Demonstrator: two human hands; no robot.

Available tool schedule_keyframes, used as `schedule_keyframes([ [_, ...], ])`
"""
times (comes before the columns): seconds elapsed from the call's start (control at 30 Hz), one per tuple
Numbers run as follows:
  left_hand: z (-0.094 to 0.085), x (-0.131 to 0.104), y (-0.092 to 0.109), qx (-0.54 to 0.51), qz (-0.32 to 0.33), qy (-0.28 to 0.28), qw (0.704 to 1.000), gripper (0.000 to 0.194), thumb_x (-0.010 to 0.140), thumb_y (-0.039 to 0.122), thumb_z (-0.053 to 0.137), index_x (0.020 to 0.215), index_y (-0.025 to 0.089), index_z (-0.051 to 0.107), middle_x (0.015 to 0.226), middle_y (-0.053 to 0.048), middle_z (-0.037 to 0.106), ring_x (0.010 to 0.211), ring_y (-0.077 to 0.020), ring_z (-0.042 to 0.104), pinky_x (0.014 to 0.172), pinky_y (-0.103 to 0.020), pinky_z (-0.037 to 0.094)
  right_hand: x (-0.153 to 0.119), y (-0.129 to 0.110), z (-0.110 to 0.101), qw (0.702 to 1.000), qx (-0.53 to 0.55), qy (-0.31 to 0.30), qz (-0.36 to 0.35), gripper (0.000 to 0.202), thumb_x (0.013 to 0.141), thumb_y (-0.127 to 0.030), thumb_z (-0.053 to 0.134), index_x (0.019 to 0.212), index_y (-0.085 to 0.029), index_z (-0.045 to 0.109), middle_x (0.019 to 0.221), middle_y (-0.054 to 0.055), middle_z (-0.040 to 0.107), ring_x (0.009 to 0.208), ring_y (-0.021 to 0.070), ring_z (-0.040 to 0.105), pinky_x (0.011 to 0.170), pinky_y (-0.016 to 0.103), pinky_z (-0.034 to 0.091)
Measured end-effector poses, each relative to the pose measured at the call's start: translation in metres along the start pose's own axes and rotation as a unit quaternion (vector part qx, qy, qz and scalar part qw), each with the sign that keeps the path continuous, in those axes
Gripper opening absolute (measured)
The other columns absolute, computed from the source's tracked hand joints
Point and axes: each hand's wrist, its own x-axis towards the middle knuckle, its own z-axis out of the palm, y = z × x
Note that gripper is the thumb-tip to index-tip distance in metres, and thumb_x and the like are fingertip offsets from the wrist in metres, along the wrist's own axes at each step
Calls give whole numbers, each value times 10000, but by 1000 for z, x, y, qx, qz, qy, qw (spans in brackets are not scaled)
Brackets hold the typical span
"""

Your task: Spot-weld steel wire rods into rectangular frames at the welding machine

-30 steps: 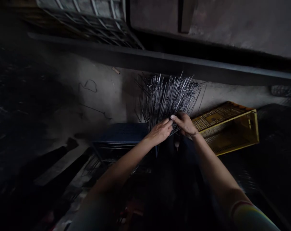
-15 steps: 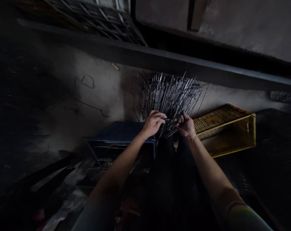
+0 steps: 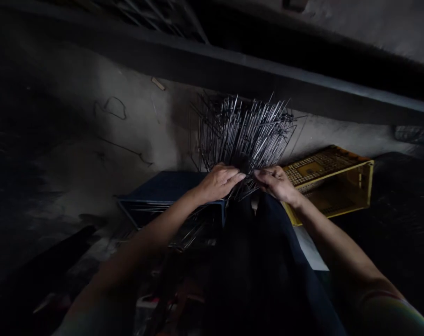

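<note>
In front of me, a dense bundle of bent metal wires [image 3: 249,128] stands with its ends pointing away. Over its near end, my left hand [image 3: 221,181] is closed, thumb pressed against the fingers. Close to its right, my right hand [image 3: 274,181] makes a similar pinch. The fingertips nearly meet around a thin, dark, wire-like piece [image 3: 249,175], mostly hidden by the fingers and hard to tell from the bundle behind.
Left of the bundle is a blue crate [image 3: 163,186] on its side with thin rods in it. A yellow crate [image 3: 371,184] lies on its side at right. Loose wire [image 3: 125,150] lies on the floor; a long dark beam [image 3: 240,58] crosses behind.
My fingers have changed their hold, and both thumbs now press inward with the hands still close together. The forearms have spread outward, and the view has shifted slightly.
</note>
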Motion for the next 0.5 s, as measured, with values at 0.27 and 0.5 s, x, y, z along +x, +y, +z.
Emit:
schedule_keyframes([
  [0.27,16,-10,-55,123,-10,3,992,443,1010,385,292,665,198,496,685,-28,585,667,-170,562,752,-329,417,38,64,-34,993,-78,84,2,622,782,-730,560,486,-198,434,484,-24,380,477,97,322,471,260,288],
  [0.5,32,3,-40,175,-84,26,981,409,1009,305,263,765,179,566,736,-80,628,759,-221,611,778,-362,442,-10,-2,-15,985,-168,-10,-43,544,921,-589,481,549,-193,461,543,-13,414,514,113,361,529,274,302],
])
